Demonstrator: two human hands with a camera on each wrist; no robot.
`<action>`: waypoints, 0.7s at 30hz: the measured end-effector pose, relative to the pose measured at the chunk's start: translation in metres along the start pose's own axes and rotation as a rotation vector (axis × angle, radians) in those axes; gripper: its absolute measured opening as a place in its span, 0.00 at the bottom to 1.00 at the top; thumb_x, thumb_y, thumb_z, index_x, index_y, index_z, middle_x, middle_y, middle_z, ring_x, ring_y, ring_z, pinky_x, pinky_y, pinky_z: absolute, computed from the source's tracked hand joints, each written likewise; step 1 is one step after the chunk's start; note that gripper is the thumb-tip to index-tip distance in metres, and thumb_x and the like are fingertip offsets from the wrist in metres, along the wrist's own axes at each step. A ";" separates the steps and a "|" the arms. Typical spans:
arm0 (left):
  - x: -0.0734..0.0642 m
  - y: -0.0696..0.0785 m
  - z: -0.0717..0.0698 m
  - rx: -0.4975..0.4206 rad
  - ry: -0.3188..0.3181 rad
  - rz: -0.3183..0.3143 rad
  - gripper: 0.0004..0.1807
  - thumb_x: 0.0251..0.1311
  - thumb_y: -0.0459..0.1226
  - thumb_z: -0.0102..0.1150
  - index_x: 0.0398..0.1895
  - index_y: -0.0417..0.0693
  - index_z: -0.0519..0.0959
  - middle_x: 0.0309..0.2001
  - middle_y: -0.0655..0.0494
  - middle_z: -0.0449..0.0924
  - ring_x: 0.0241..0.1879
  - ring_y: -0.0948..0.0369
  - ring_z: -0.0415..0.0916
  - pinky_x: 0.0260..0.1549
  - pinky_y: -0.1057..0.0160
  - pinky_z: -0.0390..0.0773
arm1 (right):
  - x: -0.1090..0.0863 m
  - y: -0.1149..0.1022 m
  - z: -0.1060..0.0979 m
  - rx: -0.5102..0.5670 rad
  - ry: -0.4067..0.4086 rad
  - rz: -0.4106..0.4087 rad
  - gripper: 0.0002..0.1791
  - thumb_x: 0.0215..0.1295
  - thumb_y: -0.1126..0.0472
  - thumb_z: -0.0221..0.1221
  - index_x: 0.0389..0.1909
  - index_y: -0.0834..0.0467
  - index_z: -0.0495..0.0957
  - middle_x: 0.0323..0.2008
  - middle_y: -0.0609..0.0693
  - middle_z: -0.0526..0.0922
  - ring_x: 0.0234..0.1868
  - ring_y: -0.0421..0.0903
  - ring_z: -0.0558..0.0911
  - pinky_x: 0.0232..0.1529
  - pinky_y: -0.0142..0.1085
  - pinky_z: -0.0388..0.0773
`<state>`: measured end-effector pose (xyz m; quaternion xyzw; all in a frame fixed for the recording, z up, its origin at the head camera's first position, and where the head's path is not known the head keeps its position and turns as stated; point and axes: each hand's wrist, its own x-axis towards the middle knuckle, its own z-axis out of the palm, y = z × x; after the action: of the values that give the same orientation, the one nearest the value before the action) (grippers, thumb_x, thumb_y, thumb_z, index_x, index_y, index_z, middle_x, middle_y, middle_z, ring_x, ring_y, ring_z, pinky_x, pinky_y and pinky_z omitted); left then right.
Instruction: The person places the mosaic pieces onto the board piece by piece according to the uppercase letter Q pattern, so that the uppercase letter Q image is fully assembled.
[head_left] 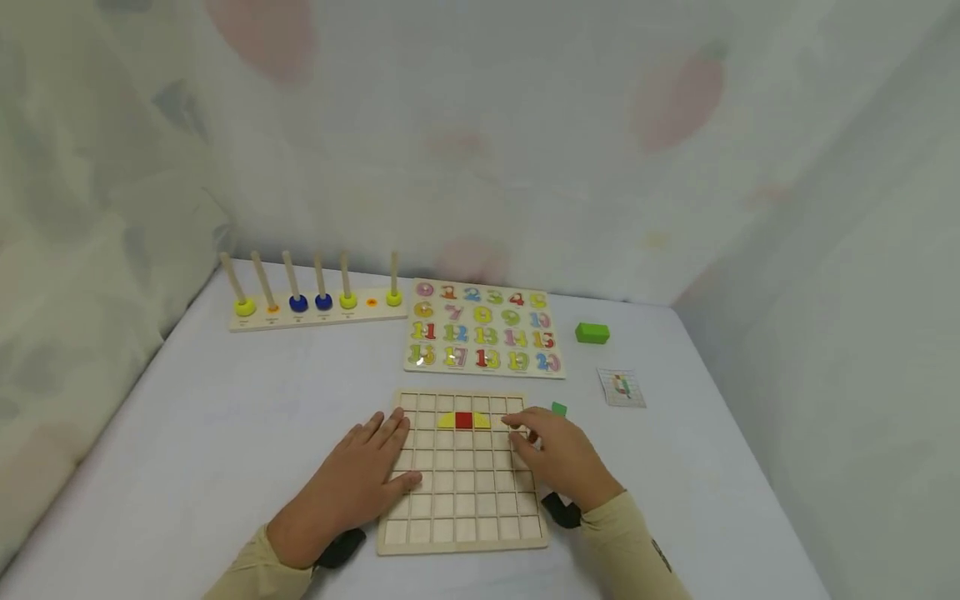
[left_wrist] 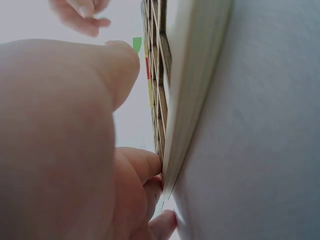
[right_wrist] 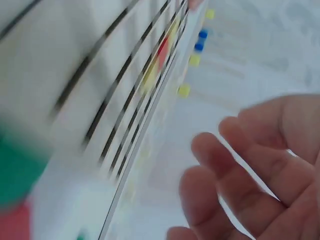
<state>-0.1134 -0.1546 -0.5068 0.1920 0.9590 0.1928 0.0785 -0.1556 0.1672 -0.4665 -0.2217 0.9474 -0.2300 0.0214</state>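
Note:
A wooden grid board [head_left: 465, 547] lies on the white-covered table. In one of its upper rows a red square tile [head_left: 464, 421] sits between two yellow rounded-corner tiles, the left yellow tile [head_left: 446, 421] and the right yellow tile [head_left: 482, 422]. My left hand [head_left: 356, 471] rests on the board's left edge, fingers extended and thumb over the grid. Above the board's upper right side hovers my right hand [head_left: 562, 454], its fingers loosely bent; the right wrist view shows nothing between them. Beyond that hand a green tile [head_left: 558, 409] lies beside the board.
Behind the board is a number puzzle [head_left: 485, 327]. A peg stand [head_left: 322, 315] with yellow and blue rings stands at the back left. To the right are a green block [head_left: 592, 333] and a small pattern card [head_left: 622, 388]. Blurred green and red shapes show low in the right wrist view.

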 end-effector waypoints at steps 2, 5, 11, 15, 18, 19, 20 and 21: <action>-0.001 -0.001 0.000 -0.003 0.003 0.001 0.47 0.77 0.60 0.56 0.83 0.35 0.60 0.84 0.40 0.53 0.81 0.36 0.50 0.75 0.33 0.55 | -0.013 0.010 -0.008 0.052 0.049 0.047 0.14 0.77 0.59 0.66 0.60 0.51 0.88 0.51 0.40 0.86 0.38 0.36 0.79 0.33 0.34 0.79; 0.001 0.000 0.000 -0.014 0.007 0.031 0.47 0.77 0.59 0.56 0.83 0.34 0.60 0.83 0.39 0.54 0.81 0.36 0.51 0.74 0.32 0.55 | -0.035 0.026 -0.020 0.081 0.109 0.119 0.11 0.75 0.63 0.67 0.55 0.53 0.89 0.46 0.42 0.87 0.36 0.37 0.78 0.32 0.33 0.79; 0.004 0.002 -0.001 -0.004 0.002 0.045 0.47 0.77 0.60 0.56 0.83 0.34 0.59 0.83 0.38 0.53 0.81 0.36 0.50 0.75 0.32 0.55 | -0.066 0.049 -0.039 0.041 0.141 0.224 0.08 0.74 0.63 0.67 0.48 0.52 0.91 0.39 0.40 0.85 0.36 0.40 0.77 0.33 0.33 0.78; 0.003 0.003 -0.002 -0.011 -0.006 0.024 0.47 0.77 0.60 0.56 0.83 0.34 0.59 0.83 0.39 0.53 0.81 0.36 0.50 0.75 0.32 0.54 | -0.067 0.057 -0.045 0.023 0.130 0.267 0.07 0.74 0.63 0.67 0.47 0.52 0.90 0.36 0.39 0.83 0.35 0.42 0.77 0.30 0.34 0.77; 0.002 0.002 -0.001 -0.014 -0.012 0.006 0.48 0.77 0.60 0.55 0.83 0.34 0.59 0.84 0.39 0.53 0.81 0.36 0.49 0.75 0.32 0.54 | -0.063 0.060 -0.045 0.003 0.114 0.307 0.06 0.73 0.61 0.67 0.46 0.52 0.90 0.35 0.40 0.82 0.35 0.43 0.77 0.30 0.36 0.77; 0.002 0.002 -0.001 -0.014 -0.012 -0.001 0.48 0.77 0.61 0.55 0.83 0.35 0.58 0.84 0.39 0.52 0.81 0.36 0.49 0.75 0.33 0.53 | -0.061 0.062 -0.045 -0.009 0.101 0.319 0.06 0.73 0.60 0.67 0.45 0.51 0.90 0.35 0.40 0.82 0.36 0.43 0.78 0.31 0.36 0.77; 0.001 0.001 0.000 -0.010 -0.011 -0.008 0.48 0.77 0.61 0.55 0.83 0.35 0.58 0.84 0.40 0.52 0.81 0.36 0.49 0.76 0.33 0.53 | -0.059 0.063 -0.044 -0.021 0.087 0.328 0.06 0.72 0.59 0.67 0.45 0.50 0.90 0.35 0.40 0.82 0.36 0.43 0.78 0.31 0.37 0.77; 0.001 0.001 0.000 -0.008 -0.009 -0.015 0.48 0.77 0.61 0.56 0.83 0.35 0.58 0.84 0.40 0.52 0.82 0.37 0.49 0.76 0.33 0.53 | -0.057 0.065 -0.042 -0.036 0.071 0.335 0.05 0.72 0.58 0.68 0.45 0.50 0.90 0.36 0.40 0.83 0.37 0.43 0.78 0.32 0.38 0.78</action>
<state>-0.1142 -0.1535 -0.5066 0.1855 0.9593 0.1952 0.0851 -0.1371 0.2614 -0.4610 -0.0531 0.9751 -0.2140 0.0221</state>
